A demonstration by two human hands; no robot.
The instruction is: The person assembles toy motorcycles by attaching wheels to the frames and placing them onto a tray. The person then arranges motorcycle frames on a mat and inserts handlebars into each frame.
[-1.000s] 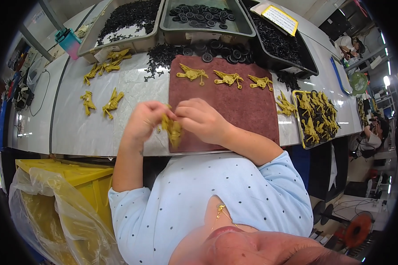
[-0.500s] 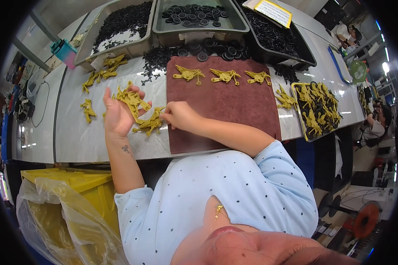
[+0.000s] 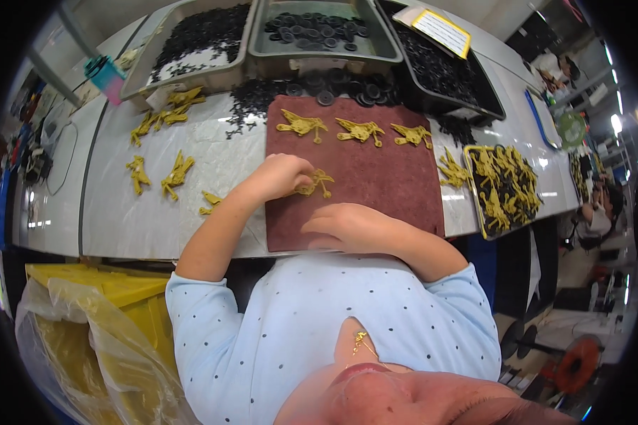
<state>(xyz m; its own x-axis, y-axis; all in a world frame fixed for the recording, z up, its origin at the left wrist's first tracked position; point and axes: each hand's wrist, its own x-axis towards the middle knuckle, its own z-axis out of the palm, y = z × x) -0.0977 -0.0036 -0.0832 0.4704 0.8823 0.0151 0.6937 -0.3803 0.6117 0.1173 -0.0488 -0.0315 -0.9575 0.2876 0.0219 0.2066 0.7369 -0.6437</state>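
My left hand (image 3: 285, 175) is over the left part of a maroon cloth (image 3: 376, 191). Its curled fingers grip the left end of a yellow plastic part (image 3: 317, 183), a long frame-like piece with thin arms; that end is hidden by the hand. Just below and to the right, my right hand (image 3: 347, 225) is loosely stretched out, palm down and a little blurred, holding nothing I can see. Along the cloth's far edge lie three similar yellow parts (image 3: 360, 132) in a row. Another yellow part (image 3: 210, 202) is partly behind my left forearm.
Several yellow parts (image 3: 177, 174) lie on the table at left. Along the back stand a grey bin (image 3: 326, 65) of black wheels, a grey bin (image 3: 138, 86) and a black bin (image 3: 468, 106) of small black pieces. A tray (image 3: 486, 228) of yellow and black parts sits at right.
My left hand has moved right from the bare table onto the cloth with a yellow part. My right hand has let go of another yellow part and moved right and nearer to me.
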